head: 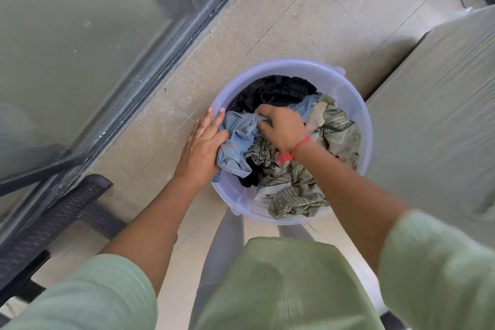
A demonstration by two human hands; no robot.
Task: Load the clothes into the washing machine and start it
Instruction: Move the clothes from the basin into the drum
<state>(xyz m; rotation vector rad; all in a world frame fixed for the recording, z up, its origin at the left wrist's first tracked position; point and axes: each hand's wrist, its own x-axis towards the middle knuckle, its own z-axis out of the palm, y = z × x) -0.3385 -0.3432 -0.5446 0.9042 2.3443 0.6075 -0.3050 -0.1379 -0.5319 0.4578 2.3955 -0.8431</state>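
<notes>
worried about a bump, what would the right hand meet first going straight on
The right hand holds the blue garment in its grip; beyond it, probably the left hand on the tub rim.

Crumpled blue, black and olive clothes [334,128] heaped in a translucent lilac bucket [267,63].

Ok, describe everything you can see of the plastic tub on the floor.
The tub is round, of translucent pale lilac plastic, with a rolled rim and small lugs on the far and near edges. It stands upright on the tiled floor before the person's legs, heaped with black clothes, a light blue garment and olive patterned clothes. The left hand lies with straight fingers across its left rim; the right hand reaches inside and grips the light blue garment.
</notes>
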